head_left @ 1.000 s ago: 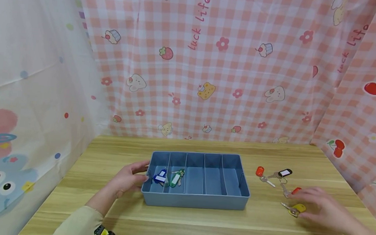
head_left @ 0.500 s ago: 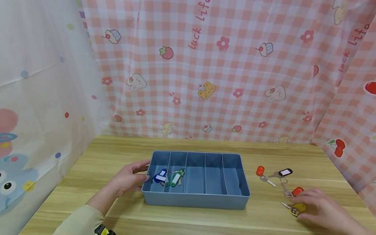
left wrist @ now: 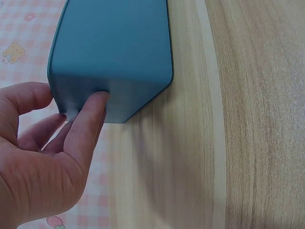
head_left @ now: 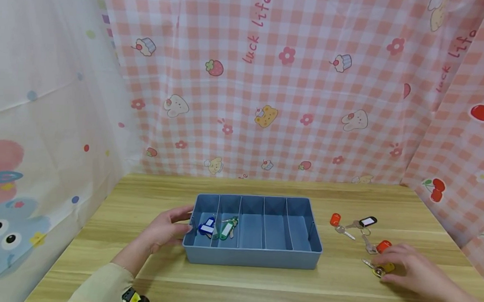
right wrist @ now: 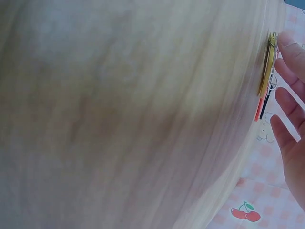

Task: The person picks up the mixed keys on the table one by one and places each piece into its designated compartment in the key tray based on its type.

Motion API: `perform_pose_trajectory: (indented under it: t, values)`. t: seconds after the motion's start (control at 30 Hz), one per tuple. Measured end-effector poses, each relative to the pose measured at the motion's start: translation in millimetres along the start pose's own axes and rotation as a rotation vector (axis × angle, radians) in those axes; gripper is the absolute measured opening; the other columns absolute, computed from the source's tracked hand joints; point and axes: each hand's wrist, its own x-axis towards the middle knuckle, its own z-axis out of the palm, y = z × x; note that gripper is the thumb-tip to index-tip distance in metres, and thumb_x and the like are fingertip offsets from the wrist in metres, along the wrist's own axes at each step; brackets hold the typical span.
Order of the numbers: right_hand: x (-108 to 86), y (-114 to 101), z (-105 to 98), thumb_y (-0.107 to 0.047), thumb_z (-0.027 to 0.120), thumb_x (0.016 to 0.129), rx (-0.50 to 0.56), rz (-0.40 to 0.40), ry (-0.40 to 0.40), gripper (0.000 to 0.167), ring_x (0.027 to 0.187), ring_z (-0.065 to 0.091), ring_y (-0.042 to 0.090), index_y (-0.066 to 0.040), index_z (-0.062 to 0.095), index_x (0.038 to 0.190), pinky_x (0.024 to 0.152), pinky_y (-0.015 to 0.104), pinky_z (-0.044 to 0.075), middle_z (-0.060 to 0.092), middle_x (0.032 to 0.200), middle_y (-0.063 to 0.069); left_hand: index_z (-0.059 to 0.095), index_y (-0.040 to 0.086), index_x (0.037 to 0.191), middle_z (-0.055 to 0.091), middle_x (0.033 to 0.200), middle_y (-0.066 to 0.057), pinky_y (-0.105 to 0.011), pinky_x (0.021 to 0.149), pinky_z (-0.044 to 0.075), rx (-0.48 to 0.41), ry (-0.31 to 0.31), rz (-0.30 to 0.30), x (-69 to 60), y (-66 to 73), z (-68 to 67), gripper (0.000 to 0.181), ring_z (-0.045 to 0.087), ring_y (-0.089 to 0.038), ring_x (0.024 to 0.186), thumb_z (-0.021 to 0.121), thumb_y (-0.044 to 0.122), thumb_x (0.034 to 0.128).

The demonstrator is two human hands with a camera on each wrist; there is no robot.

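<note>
A blue divided box [head_left: 251, 258] stands on the table. My left hand [head_left: 166, 230] grips its left end at the rim; in the left wrist view, the left hand [left wrist: 52, 157] has one finger against the end wall of the box [left wrist: 109, 43]. Blue key tags [head_left: 207, 228] lie in the leftmost compartment, green ones [head_left: 228, 228] in the second. Right of the box, my right hand [head_left: 415, 270] hovers round a key with a yellow tag [head_left: 387, 268], thumb and index finger apart on either side. The right wrist view has the hand [right wrist: 295, 95] close beside the yellow tag [right wrist: 267, 69].
Other tagged keys lie right of the box: one red tag [head_left: 335, 219] at the back, a black tag [head_left: 367, 221], and another red tag [head_left: 384, 246] just behind the right hand. Patterned cloth [head_left: 271, 87] hangs behind the wooden table [head_left: 249, 292] and at both sides.
My right thumb and index finger have drawn closer together over the yellow-tagged key, partly covering its tag. The left hand and the box stay in place.
</note>
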Motion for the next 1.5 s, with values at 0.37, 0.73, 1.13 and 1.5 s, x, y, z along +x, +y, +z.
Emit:
perform_pose_trajectory:
  t: [0.37,0.73,1.13,1.5]
  values:
    - [1.3,2.9,1.1,-0.012,0.092,0.057,0.007,-0.014,-0.014,0.041,0.091,0.053,0.005,-0.027,0.075,0.091,0.084,0.004,0.033,0.068,0.096,-0.014,0.041,0.004,0.150,0.041,0.147,-0.028,-0.053,0.085,0.055,-0.004,0.013,-0.011,1.1,0.1,-0.1,0.061,0.052,-0.044,0.123,0.059,-0.005,0.0925]
    - [6.2,3.6,0.9,-0.007,0.090,0.059,0.057,-0.046,-0.015,0.040,0.082,0.053,0.003,-0.032,0.071,0.084,0.074,0.011,0.037,0.065,0.087,-0.019,0.042,0.005,0.150,0.043,0.147,-0.027,-0.052,0.085,0.055,-0.004,0.027,-0.020,1.2,-0.1,-0.8,0.061,0.053,-0.043,0.123,0.059,-0.004,0.0923]
    - [16.1,-8.2,0.9,-0.003,0.089,0.061,0.080,-0.014,0.006,0.041,0.077,0.051,0.000,-0.033,0.070,0.081,0.069,0.014,0.037,0.061,0.082,-0.024,0.042,0.004,0.150,0.042,0.146,-0.028,-0.053,0.084,0.055,-0.015,0.022,-0.010,1.2,-0.6,-0.4,0.061,0.053,-0.043,0.122,0.059,-0.004,0.0920]
    - [31.0,-16.5,1.9,0.004,0.087,0.060,0.087,0.021,0.098,0.045,0.078,0.052,0.000,-0.032,0.070,0.080,0.069,0.014,0.040,0.064,0.081,-0.023,0.040,0.002,0.150,0.041,0.147,-0.029,-0.055,0.085,0.054,-0.007,0.014,0.000,1.7,-2.9,0.0,0.061,0.051,-0.046,0.123,0.059,-0.005,0.0924]
